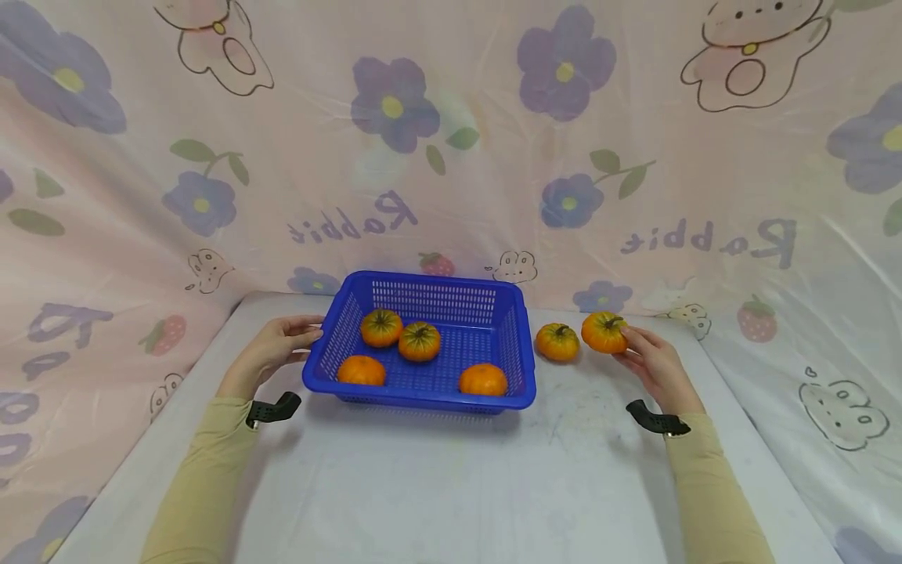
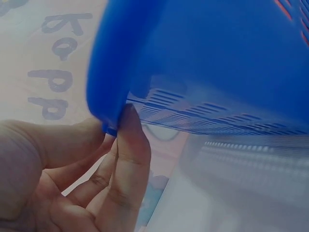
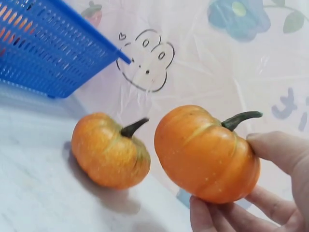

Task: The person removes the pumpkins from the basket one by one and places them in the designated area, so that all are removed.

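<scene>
Nearest you, your beige fabric sleeves [image 1: 200,482] reach in from both sides over the white desk [image 1: 437,486], with a curved black mount [image 1: 273,410] at the left wrist and a matching black mount [image 1: 657,419] at the right.

Beyond these, your left hand [image 1: 273,348] pinches the left rim of a rectangular blue plastic basket with slotted walls [image 1: 423,399], thumb on one face of the rim and fingers on the other, the gap between them just the rim's thickness. Your right hand [image 1: 657,364] holds a rounded, ribbed orange pumpkin with a dark green stem [image 1: 601,333]; the thumb sits near the stem and the fingers, spread to its width, support it from below, to the right of the basket.

Along the basket's near side lie two smooth orange pumpkins [image 1: 483,381], one toward each corner. Farther in, two green-streaked orange pumpkins [image 1: 419,342] sit side by side, left of centre. A small yellow-orange pumpkin [image 1: 557,343] rests on the desk between the basket and the held one.

Behind everything hangs a pale pink cloth printed with purple flowers and rabbits [image 1: 479,180].
</scene>
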